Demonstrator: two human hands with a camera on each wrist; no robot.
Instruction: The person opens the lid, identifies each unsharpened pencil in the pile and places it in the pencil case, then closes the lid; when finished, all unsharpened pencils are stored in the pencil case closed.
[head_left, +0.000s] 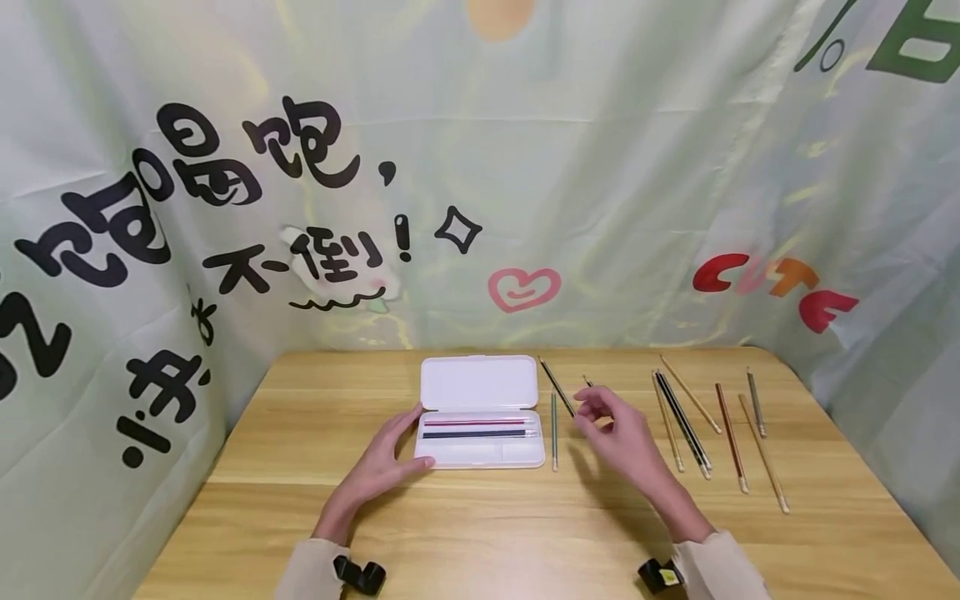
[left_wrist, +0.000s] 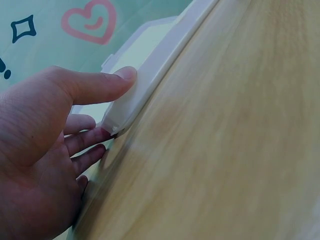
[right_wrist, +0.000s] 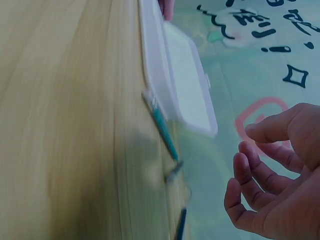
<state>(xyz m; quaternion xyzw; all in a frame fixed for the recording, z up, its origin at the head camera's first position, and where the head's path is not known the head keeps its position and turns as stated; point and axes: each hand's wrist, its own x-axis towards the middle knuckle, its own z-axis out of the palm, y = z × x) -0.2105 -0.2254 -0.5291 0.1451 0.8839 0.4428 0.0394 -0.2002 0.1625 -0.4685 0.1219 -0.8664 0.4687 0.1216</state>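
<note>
A white pencil case (head_left: 480,462) lies with its lid (head_left: 480,383) folded back, holding a red pencil (head_left: 472,422) and a dark blue pencil (head_left: 472,434). My left hand (head_left: 386,458) holds the case's left end. In the left wrist view its thumb (left_wrist: 107,86) lies on the front wall and the other fingers are at the end. My right hand (head_left: 618,433) hovers right of the case, fingers loosely bent and nothing between them in the right wrist view. Close to its fingertips is a dark pencil (head_left: 557,387). A teal pencil (head_left: 554,433) lies beside the case.
Several pencils are spread over the right of the wooden table (head_left: 487,533), among them dark pencils (head_left: 682,423), a reddish-brown pencil (head_left: 731,437), a natural wood pencil (head_left: 765,454) and a grey pencil (head_left: 756,404). A printed cloth (head_left: 622,208) hangs behind the table.
</note>
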